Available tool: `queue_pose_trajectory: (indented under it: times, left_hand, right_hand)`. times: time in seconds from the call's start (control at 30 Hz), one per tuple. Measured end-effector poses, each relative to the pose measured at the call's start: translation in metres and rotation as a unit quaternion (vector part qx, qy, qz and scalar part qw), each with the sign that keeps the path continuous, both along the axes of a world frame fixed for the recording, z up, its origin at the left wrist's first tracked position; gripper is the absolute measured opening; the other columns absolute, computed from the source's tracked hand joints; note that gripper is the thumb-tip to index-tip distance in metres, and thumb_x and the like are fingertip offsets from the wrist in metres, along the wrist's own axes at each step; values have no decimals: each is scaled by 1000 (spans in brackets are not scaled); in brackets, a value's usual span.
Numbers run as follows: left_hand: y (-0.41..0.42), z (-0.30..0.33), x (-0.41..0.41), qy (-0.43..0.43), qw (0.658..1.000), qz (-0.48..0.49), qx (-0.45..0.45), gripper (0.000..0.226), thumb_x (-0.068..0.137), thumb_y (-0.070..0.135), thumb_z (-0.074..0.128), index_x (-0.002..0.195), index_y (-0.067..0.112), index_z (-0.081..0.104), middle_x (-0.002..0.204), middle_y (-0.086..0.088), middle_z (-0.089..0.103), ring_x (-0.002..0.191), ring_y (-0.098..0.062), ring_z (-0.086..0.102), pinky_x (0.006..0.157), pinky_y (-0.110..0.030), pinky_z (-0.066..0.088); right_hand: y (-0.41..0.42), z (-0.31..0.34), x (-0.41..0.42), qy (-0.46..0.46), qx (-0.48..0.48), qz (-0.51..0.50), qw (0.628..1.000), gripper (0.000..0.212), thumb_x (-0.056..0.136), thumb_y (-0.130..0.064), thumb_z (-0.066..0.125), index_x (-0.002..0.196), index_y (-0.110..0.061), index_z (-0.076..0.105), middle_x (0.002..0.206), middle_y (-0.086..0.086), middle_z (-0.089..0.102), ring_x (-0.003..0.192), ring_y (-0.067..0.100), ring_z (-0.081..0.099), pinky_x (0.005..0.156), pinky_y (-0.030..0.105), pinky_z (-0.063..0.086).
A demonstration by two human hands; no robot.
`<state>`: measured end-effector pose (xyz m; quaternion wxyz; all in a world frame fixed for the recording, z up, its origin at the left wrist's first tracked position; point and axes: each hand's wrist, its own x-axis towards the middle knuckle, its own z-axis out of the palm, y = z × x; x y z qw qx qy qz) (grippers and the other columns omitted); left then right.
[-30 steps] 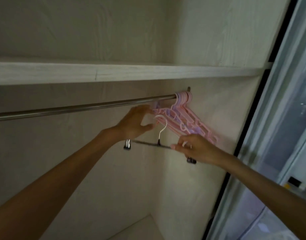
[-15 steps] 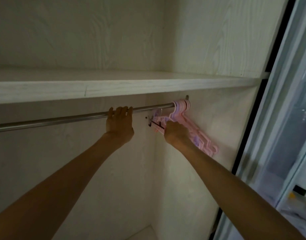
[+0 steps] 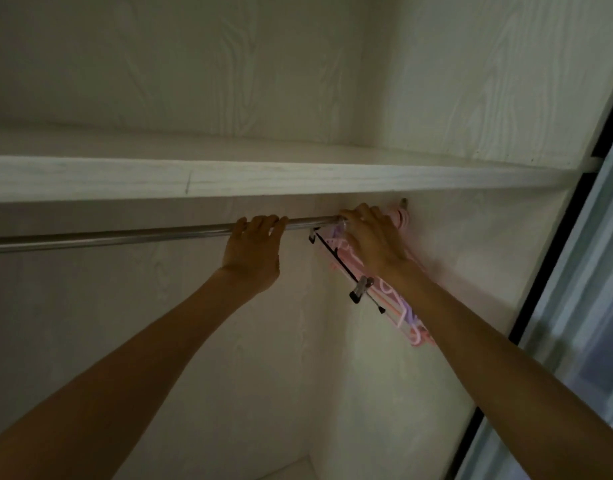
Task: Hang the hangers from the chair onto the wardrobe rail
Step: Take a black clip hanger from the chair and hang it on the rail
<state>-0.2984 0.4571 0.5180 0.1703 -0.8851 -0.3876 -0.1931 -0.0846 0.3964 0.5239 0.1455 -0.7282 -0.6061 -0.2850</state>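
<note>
Rail under shelf, left hand on rail, right hand further right, clip hanger apparently hooked beside bunched hangers at right end.

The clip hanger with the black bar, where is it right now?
In the head view the clip hanger hangs at the right end of the rail, just left of the pink hangers, under the right hand.

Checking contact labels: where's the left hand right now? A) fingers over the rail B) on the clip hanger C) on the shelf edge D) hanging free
A: the left hand has its fingers hooked over the metal rail, apart from the clip hanger.
</note>
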Motion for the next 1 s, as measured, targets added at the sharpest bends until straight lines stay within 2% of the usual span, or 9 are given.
queue_pose_trajectory:
  times: [0.13, 0.37, 0.53, 0.6, 0.67, 0.73, 0.83, 0.9, 1.0]
  left_hand:
    - [-1, -1, 0, 0, 1000, 5, 2, 66, 96, 28, 42, 151, 16, 6, 155, -2, 18, 143, -21, 19, 119, -40, 9]
    - [-1, -3, 0, 12, 1000, 14, 7, 65, 97, 27, 38, 151, 16, 3, 156, -4, 15, 144, -22, 15, 119, -41, 8]
    - [-6, -4, -2, 44, 999, 30, -6, 75, 96, 29, 40, 150, 13, -10, 160, -5, -8, 148, -22, -5, 119, -43, -6]
    - [-17, -9, -5, 35, 999, 7, 15, 78, 95, 28, 43, 150, 12, -9, 159, -5, -10, 148, -22, -6, 119, -42, -6]
    - [-31, -17, -5, -12, 999, -29, 13, 75, 92, 26, 47, 151, 14, 2, 159, -4, 5, 147, -22, 7, 120, -39, 2]
    - [-51, -25, -1, -57, 993, -94, -33, 65, 89, 23, 49, 148, 17, 22, 150, -3, 32, 137, -21, 32, 116, -35, 19]
    - [-89, -45, 11, -113, 960, -171, -189, 42, 89, 23, 49, 131, 24, 49, 128, 3, 59, 115, -20, 56, 98, -29, 43]
    - [-122, -63, 24, -99, 930, -209, -286, 30, 88, 24, 51, 116, 28, 60, 116, 8, 66, 108, -18, 61, 92, -26, 46]
    - [-161, -91, 42, -74, 907, -226, -347, 22, 85, 27, 54, 102, 32, 65, 107, 10, 69, 103, -16, 63, 88, -24, 46]
  right_hand:
    - [-7, 6, 32, -62, 0, -68, 996, 46, 87, -26, 60, 131, -19, 50, 124, 10, 51, 113, 30, 45, 98, 42, 36]
    - [-4, 14, 49, -29, -23, -116, 993, 43, 89, -27, 57, 131, -21, 50, 128, 10, 48, 119, 31, 41, 96, 42, 36]
    - [-23, 10, 40, 48, -37, -110, 992, 60, 90, -30, 57, 144, -22, 30, 148, 10, 31, 139, 30, 25, 108, 42, 30]
    - [-43, 7, 28, 69, -13, -103, 992, 57, 91, -23, 55, 143, -17, 32, 148, 14, 32, 134, 32, 32, 105, 42, 33]
    - [-60, 3, 20, 49, 22, -73, 996, 49, 88, -15, 56, 135, -10, 44, 136, 17, 46, 118, 35, 46, 94, 42, 41]
    - [-90, -5, 9, 59, 38, -52, 996, 38, 84, -8, 56, 122, -6, 56, 121, 18, 56, 104, 36, 54, 83, 42, 47]
    - [-143, -27, -7, 102, 52, -43, 993, 25, 84, -7, 57, 105, -11, 67, 110, 10, 62, 99, 30, 57, 77, 37, 51]
    - [-188, -49, -19, 124, 34, -87, 988, 20, 86, -12, 55, 99, -18, 68, 107, 3, 63, 99, 23, 59, 77, 35, 51]
    - [-245, -84, -27, 158, -37, -121, 979, 20, 89, -17, 51, 99, -23, 67, 106, -2, 62, 99, 18, 60, 78, 32, 51]
